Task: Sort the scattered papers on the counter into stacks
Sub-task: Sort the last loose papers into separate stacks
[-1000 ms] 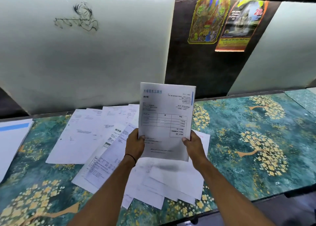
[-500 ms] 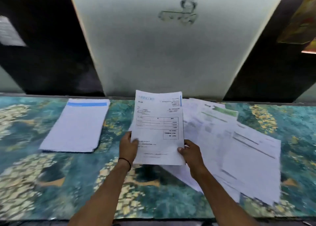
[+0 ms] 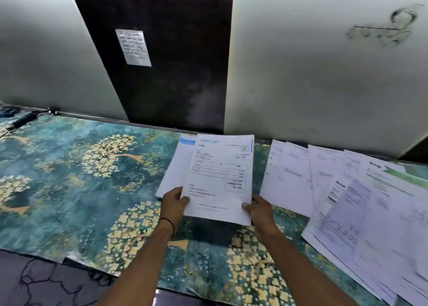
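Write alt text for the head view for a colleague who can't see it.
The left hand and right hand hold a printed sheet by its bottom corners over a stack topped by a blue-banded page. Scattered papers overlap to the right on the teal floral counter.

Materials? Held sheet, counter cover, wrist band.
Sheet: thin matte white paper, going by the printed text and table on it. Cover: likely printed woven cloth with a matte finish. Loose threads trail from its lifted front edge, though a vinyl backing is possible. Band: thin dark cord or thread, too small to tell the fibre.
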